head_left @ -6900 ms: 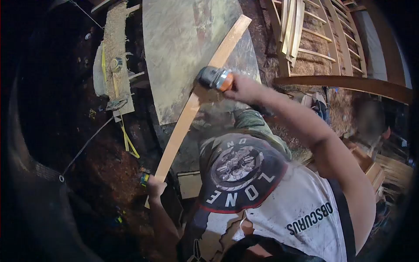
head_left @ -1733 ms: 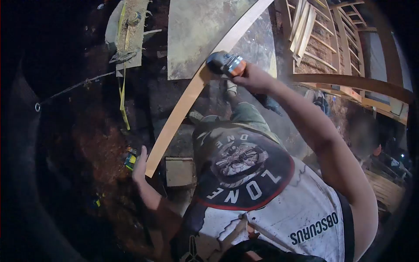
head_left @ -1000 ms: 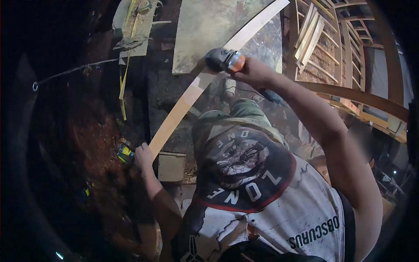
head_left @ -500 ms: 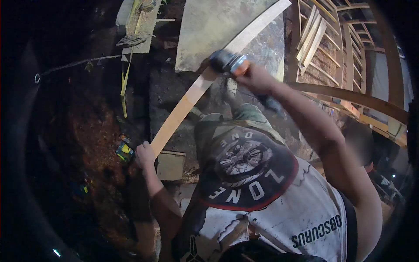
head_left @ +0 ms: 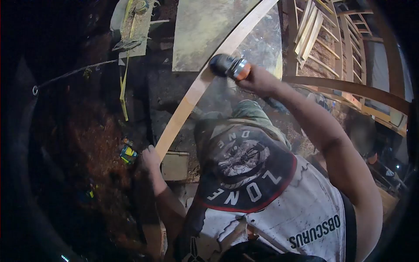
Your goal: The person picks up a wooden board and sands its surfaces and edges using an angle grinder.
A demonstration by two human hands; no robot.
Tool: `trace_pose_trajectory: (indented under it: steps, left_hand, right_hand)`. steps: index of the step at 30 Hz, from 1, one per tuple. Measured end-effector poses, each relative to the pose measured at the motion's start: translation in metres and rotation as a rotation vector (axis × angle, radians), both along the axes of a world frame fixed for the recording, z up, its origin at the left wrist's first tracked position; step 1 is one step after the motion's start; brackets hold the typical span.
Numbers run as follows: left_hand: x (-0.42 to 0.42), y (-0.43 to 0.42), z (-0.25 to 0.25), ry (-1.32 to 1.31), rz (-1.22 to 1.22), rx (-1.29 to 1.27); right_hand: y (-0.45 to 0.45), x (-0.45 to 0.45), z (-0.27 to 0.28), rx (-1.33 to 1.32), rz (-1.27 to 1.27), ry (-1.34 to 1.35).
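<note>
A long, pale wooden board (head_left: 178, 115) runs diagonally from my left hand up past the top edge. My left hand (head_left: 151, 158) grips its lower end, with the fingers closed around the edge. My right hand (head_left: 258, 80) is wrapped around a handheld power sander (head_left: 229, 66) with a rounded black end, a silver band and an orange part. Its black end rests on the board's upper half. Above a line across its middle, the wood looks lighter than below. Hazy dust hangs beneath the sander.
A dusty flat sheet (head_left: 196, 35) lies beyond the board. At the upper right, loose wooden strips (head_left: 310, 32) rest on a timber frame (head_left: 345, 48). A yellow-green tool (head_left: 128, 154) sits left of my left hand. A yellow strap (head_left: 123, 98) hangs at the left.
The sander has shifted slightly and looks less blurred. The lighter stretch of wood reaches a little farther down the board. My left hand appears slightly lower and to the right, still holding the end.
</note>
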State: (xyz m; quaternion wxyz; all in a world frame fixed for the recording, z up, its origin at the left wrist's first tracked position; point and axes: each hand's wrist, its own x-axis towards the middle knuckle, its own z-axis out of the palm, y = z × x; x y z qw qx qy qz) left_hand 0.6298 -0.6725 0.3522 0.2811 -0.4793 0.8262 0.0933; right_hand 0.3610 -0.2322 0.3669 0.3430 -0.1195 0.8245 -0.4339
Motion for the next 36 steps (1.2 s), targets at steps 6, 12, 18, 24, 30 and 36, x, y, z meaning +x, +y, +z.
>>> trace_pose_trajectory:
  steps: [6, 12, 18, 24, 30, 36]
  left_hand:
    - [-0.009, 0.010, 0.010, 0.075, -0.006, 0.099]
    - [-0.053, 0.036, 0.008, 0.179, -0.122, 0.384]
    - [-0.056, 0.048, 0.034, 0.065, -0.373, 0.311]
    - [-0.042, 0.044, 0.034, -0.057, -0.328, 0.104]
    - [0.023, -0.010, -0.027, 0.074, -0.368, 0.026]
    - [0.047, -0.073, -0.070, 0.031, -0.614, 0.098]
  right_hand:
    - [0.017, -0.038, 0.018, 0.095, -0.139, -0.021]
    - [-0.049, 0.015, 0.052, 0.148, 0.122, -0.008]
    - [-0.025, -0.008, 0.028, 0.023, 0.033, 0.043]
    - [0.028, -0.087, 0.028, 0.145, -0.016, 0.092]
    - [0.046, -0.105, -0.010, 0.059, -0.083, 0.168]
    - [0.057, -0.129, 0.026, 0.238, -0.165, 0.298]
